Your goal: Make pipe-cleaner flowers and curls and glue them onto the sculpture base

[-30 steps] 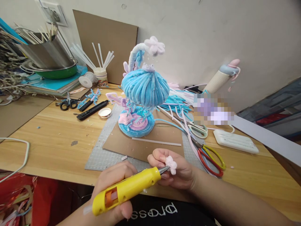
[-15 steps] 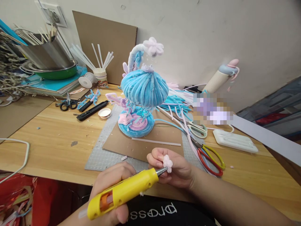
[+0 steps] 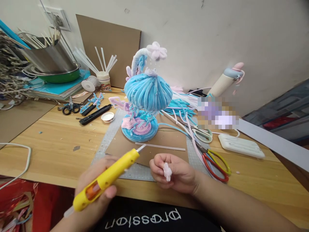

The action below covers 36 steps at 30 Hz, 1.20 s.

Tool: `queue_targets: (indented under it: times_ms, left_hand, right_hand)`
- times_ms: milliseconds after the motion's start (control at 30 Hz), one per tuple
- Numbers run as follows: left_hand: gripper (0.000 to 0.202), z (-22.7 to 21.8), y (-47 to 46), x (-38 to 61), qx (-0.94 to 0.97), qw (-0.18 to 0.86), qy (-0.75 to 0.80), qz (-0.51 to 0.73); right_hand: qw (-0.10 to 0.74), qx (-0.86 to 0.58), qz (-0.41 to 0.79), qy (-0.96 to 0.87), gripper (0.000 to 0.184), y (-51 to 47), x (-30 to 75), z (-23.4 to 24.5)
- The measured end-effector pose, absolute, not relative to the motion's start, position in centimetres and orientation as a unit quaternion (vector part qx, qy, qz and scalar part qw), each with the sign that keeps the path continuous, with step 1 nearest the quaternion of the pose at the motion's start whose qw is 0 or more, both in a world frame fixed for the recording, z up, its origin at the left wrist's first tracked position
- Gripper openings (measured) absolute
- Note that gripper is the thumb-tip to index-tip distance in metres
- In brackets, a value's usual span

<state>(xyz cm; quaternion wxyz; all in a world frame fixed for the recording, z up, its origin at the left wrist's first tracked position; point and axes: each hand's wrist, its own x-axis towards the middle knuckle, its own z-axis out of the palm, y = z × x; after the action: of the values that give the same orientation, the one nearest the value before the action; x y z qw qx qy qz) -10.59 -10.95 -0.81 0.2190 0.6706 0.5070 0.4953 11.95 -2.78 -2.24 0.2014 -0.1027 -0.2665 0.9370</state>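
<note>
My left hand (image 3: 96, 183) is wrapped round a yellow hot glue gun (image 3: 108, 174), its metal nozzle pointing up and to the right. Between the fingertips of my right hand (image 3: 175, 172) is a small pale pink fuzzy flower (image 3: 167, 172); the nozzle is apart from it. Beyond my hands stands a blue pipe-cleaner jellyfish lamp shape (image 3: 148, 93) above a coiled blue and pink base (image 3: 154, 132). A white arched stem on it ends in a larger pale pink flower (image 3: 156, 51). A loose glue stick (image 3: 166, 147) lies on the cardboard before it.
Red-and-yellow-handled scissors (image 3: 214, 167) and pale green scissors (image 3: 204, 133) lie at the right, near blue pipe cleaners (image 3: 181, 108) and a white power strip (image 3: 241, 146). Leftward are a black utility knife (image 3: 95, 115), small black scissors (image 3: 71, 108) and a paper cup (image 3: 103, 80) of glue sticks.
My left hand has drawn the glue gun back to the left, away from the small flower. My right hand has turned the flower slightly and stays nearly in place.
</note>
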Motion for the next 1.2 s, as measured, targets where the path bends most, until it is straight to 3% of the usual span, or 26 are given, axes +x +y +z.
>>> queue_targets:
  times_ms: [133, 233, 333, 500, 633, 700, 800, 900, 1100, 1200]
  left_hand:
    - [0.025, -0.2, -10.2, -14.1, 0.620, 0.045, 0.670, 0.406]
    - [0.025, 0.7, -9.4, -16.8, 0.575, -0.041, 0.768, 0.279]
    - [0.029, 0.7, -8.8, -19.5, 0.536, -0.002, 0.830, 0.156]
    - [0.045, -0.2, -8.9, -21.9, 0.541, 0.004, 0.837, 0.088]
    - [0.050, 0.3, -9.1, -20.1, 0.552, -0.090, 0.824, 0.088]
    - [0.047, 0.5, -8.9, -18.4, 0.560, -0.116, 0.810, 0.128]
    - [0.041, 0.6, -8.0, -15.9, 0.628, -0.098, 0.742, 0.216]
    - [0.030, 1.2, -6.2, -14.1, 0.681, -0.053, 0.681, 0.265]
    - [0.016, 2.8, -0.9, -12.7, 0.659, 0.030, 0.682, 0.317]
    - [0.016, 1.5, 0.9, -12.7, 0.636, 0.051, 0.672, 0.376]
  right_hand:
    - [0.224, -0.163, 0.916, -0.291, 0.024, -2.5, 11.8, -2.3]
    - [0.266, -0.252, 0.870, -0.330, 0.024, -2.3, 11.6, -2.3]
    - [0.302, -0.336, 0.812, -0.369, 0.025, -2.1, 11.3, -2.4]
    - [0.318, -0.421, 0.714, -0.461, 0.020, -1.5, 11.5, -2.9]
    - [0.351, -0.445, 0.486, -0.665, 0.011, -1.1, 12.4, -1.9]
    - [0.342, -0.383, 0.369, -0.775, 0.009, -1.4, 13.1, -0.5]
    - [0.297, -0.265, 0.306, -0.865, 0.014, -2.2, 13.4, 1.9]
    - [0.299, -0.295, 0.354, -0.836, 0.011, -2.6, 12.3, 3.4]
    - [0.239, -0.500, 0.630, -0.544, 0.009, 1.5, 7.5, 1.5]
    - [0.251, -0.508, 0.644, -0.514, 0.018, 3.7, 6.1, 0.4]
